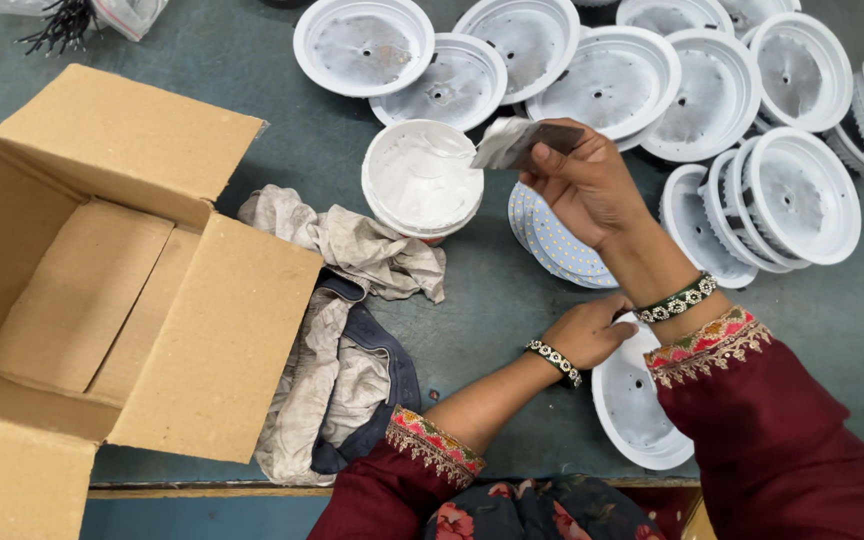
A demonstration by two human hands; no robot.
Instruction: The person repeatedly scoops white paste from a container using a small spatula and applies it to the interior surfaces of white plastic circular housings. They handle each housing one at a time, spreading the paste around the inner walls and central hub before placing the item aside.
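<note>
My right hand (577,180) is raised over the table, fingers closed on a small flat card scraper (510,143) whose tip reaches into a round tub of white paste (422,180). Under that hand lies a short stack of round white LED boards (557,250). My left hand (587,335) rests on the rim of a white round lamp housing (637,410) at the near edge of the table, holding it steady. Both wrists wear beaded bracelets and dark red embroidered sleeves.
Many white round housings (602,80) lie across the back and right of the grey-green table (282,130). A large open cardboard box (92,290) fills the left. Crumpled grey and blue rags (347,350) lie between the box and my arms.
</note>
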